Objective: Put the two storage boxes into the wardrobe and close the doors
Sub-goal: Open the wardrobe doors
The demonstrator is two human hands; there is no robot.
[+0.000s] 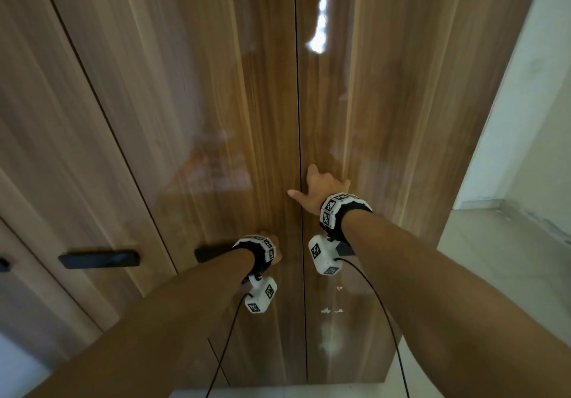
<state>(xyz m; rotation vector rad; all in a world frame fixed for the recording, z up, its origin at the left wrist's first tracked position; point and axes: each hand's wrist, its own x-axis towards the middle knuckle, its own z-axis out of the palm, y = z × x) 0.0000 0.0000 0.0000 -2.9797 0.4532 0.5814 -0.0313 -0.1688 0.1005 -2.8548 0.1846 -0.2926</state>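
Note:
Two glossy brown wardrobe doors fill the view, meeting at a thin dark seam down the middle. The left door [216, 119] carries a black bar handle [213, 253]. My left hand [273, 251] is curled around the right end of that handle. My right hand [319, 189] lies flat on the right door [386, 104] just right of the seam, fingers spread and thumb pointing left. Both wrists wear black bands with white marker cubes and cables. No storage box is visible.
Another wardrobe door [61, 150] with its own black handle [99, 259] stands to the left. A white wall [531, 119] and pale tiled floor [494, 274] lie to the right of the wardrobe. Light reflects off the door panels.

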